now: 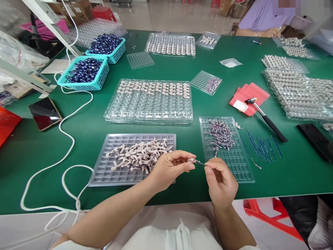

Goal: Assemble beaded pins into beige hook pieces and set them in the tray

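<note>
Between thumb and fingers, my left hand (173, 166) grips a small beige earbud-like shell (191, 160). A thin dark strip (201, 163) runs from that shell to my right hand (221, 180), which pinches its other end. How far the strip goes into the shell cannot be made out. Beside my left hand lies a grey plastic tray (100, 173) heaped with loose beige shells (140, 154). Just beyond my right hand, a clear tray (241, 166) carries a pile of small wired parts (221, 133). Several blue strips (260, 147) lie to its right.
Farther back sits a clear tray stack (148, 106) partly filled with shells. Blue baskets (101, 81) hold dark glossy parts. A hammer (270, 123) rests partly on red packets (253, 93). Phones (45, 113) and a white cable (73, 139) flank the work. Someone in purple (262, 17) sits opposite.
</note>
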Demonstrator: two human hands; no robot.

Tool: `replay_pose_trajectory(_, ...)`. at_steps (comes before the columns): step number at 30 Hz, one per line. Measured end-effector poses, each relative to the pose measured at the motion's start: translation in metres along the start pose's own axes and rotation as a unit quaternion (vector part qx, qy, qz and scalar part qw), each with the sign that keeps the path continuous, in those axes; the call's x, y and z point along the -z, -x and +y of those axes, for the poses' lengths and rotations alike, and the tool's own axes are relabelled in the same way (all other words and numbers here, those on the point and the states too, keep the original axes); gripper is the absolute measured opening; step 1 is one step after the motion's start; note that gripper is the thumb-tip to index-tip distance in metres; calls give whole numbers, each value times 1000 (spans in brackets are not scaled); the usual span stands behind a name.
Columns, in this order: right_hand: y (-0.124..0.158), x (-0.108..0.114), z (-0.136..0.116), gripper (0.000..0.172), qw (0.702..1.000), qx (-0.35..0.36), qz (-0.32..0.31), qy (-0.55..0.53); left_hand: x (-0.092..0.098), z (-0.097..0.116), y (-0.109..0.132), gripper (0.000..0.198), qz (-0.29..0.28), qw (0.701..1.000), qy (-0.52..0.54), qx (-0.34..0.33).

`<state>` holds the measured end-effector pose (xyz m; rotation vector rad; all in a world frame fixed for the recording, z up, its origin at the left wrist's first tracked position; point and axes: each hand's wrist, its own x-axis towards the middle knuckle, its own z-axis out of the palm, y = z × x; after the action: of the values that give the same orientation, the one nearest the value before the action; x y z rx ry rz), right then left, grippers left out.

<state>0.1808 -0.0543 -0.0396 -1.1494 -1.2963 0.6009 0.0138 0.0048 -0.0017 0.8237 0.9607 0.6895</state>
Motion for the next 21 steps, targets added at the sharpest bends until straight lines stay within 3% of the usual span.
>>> replay_pose_trajectory(21,-1,1,1,25,1000,7,-15,26,-1,-1,-1,31,27,999,19,13)
